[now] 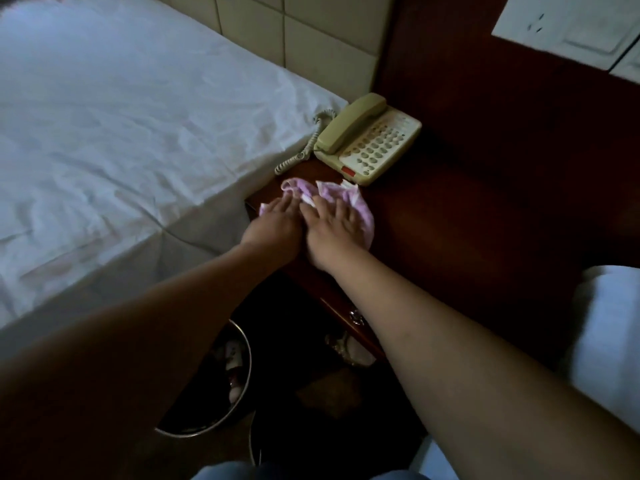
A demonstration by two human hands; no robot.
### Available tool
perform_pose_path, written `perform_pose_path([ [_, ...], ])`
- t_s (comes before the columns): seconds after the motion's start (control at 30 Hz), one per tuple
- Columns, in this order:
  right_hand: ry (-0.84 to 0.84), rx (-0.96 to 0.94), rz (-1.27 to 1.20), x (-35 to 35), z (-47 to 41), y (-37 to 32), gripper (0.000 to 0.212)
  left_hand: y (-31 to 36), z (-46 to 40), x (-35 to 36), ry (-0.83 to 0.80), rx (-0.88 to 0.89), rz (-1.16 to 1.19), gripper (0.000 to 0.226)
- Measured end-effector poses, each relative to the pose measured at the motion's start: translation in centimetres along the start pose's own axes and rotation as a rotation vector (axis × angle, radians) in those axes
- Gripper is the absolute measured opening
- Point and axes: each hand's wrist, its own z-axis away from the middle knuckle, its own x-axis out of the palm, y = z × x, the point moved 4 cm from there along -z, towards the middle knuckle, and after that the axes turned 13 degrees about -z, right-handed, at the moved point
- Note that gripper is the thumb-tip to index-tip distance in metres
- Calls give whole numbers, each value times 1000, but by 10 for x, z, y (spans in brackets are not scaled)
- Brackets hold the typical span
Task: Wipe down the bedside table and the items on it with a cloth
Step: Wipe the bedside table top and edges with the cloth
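Observation:
A pink and white cloth [341, 197] lies on the dark wooden bedside table [433, 230], near its front left corner. My left hand [275, 226] presses flat on the cloth's left part, fingers straight. My right hand [332, 228] lies flat beside it on the cloth's right part, fingers spread. Just behind the cloth stands a beige corded telephone [369, 140], its handset in the cradle and its coiled cord [304, 147] trailing toward the bed.
A bed with a white sheet [121, 133] touches the table's left side. A round bin [221, 382] holding rubbish stands on the dark floor below. White bedding [609, 327] is at the right. A drawer handle [355, 315] shows on the table front.

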Motion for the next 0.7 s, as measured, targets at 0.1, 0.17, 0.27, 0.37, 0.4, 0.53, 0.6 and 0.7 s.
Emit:
perform_pose_path([
  [0.1,32,-54,22,14,-16,-33,47,-37,9,4,115,-104,138,52],
  [0.17,103,-77,61,21,-16,-45,41,-50,20,8,227,-229,247,50],
  [0.27,175,-95,106,27,-6,-43,32,-39,29,15,277,-307,345,48],
  [0.37,166,-135,117,25,18,-27,32,-12,48,15,267,-362,401,49],
  [0.4,167,-135,125,22,32,-19,34,0,55,15,263,-353,412,49],
  [0.53,187,-113,140,1,104,27,41,72,86,13,190,-239,434,52],
  [0.6,194,-103,143,-5,147,57,46,114,106,10,135,-192,455,55],
  [0.7,218,-80,168,-18,210,99,53,178,141,5,55,-102,477,62],
])
